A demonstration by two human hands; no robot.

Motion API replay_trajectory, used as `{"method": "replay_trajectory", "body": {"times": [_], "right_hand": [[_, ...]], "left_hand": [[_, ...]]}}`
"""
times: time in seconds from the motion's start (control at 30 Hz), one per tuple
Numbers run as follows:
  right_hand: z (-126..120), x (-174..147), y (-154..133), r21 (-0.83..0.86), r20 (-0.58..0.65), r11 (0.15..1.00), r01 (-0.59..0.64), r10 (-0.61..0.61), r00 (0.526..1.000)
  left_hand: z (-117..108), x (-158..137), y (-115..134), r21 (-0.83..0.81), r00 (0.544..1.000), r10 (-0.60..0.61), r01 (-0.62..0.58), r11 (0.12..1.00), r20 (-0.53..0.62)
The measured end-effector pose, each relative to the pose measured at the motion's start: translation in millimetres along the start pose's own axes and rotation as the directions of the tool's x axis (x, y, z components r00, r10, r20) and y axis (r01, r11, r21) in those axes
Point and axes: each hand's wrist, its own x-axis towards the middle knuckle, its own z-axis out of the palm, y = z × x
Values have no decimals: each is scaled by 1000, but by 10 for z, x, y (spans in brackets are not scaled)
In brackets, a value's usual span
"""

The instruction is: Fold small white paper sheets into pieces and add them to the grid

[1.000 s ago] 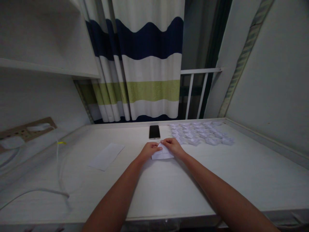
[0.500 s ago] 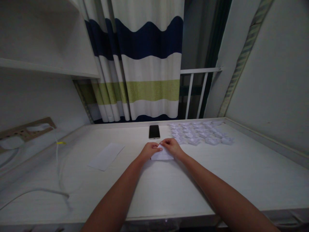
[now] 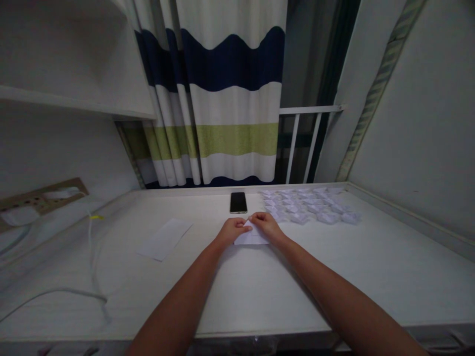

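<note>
Between my hands is a white sheet of paper (image 3: 253, 238), partly folded, its top narrowing to a point and its straight lower edge toward me. My left hand (image 3: 233, 231) grips the paper's upper left side, thumb on top. On the upper right side, my right hand (image 3: 265, 226) pinches it near the tip with bent fingers. The fingertips of both hands almost meet there and hide the folded peak. Just beyond them lies a black phone (image 3: 238, 203), screen up.
Rows of folded white paper pieces (image 3: 302, 206) cover the back right of the white table (image 3: 260, 291). Flat white paper (image 3: 165, 240) lies to the left. A pale cable (image 3: 67, 290) runs along the left side below a power strip (image 3: 44, 200). A striped curtain (image 3: 237, 141) hangs behind.
The view has shifted very slightly. Both hands keep hold of the paper in nearly the same place, with hardly any finger movement visible.
</note>
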Motion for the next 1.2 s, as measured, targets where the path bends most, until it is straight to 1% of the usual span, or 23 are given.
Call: {"method": "replay_trajectory", "body": {"times": [0.1,0.2,0.43,0.53,0.63,0.77,0.93,1.07,1.2], "right_hand": [[-6,-31,-72,23,15,999,-44,44,999],[-13,-46,-108,22,37,998,-56,55,998],[-5,-27,-65,13,58,1000,7,-8,998],[-18,-14,-60,0,41,1000,31,-31,999],[-48,2,-62,-3,-6,999,41,-41,999],[-77,23,-42,19,-54,999,42,-41,998],[-68,30,-10,50,-55,998,46,-43,998],[-67,23,-15,43,-47,998,34,-32,998],[-75,30,-20,61,-54,997,44,-41,998]], "left_hand": [[-4,-10,22,-39,1000,-17,17,999,-4],[-18,-10,24,-51,999,-36,36,998,3],[-29,15,-21,33,1000,-1,1,999,-3],[-28,14,-34,63,1000,6,-7,998,9],[-26,-2,-22,96,999,18,-21,995,32],[-19,-27,15,95,998,22,-27,995,60],[-24,-16,-8,120,998,31,-37,992,58],[-30,-5,-27,102,999,20,-25,994,50],[-9,-30,33,63,1000,15,-16,998,25]]}}
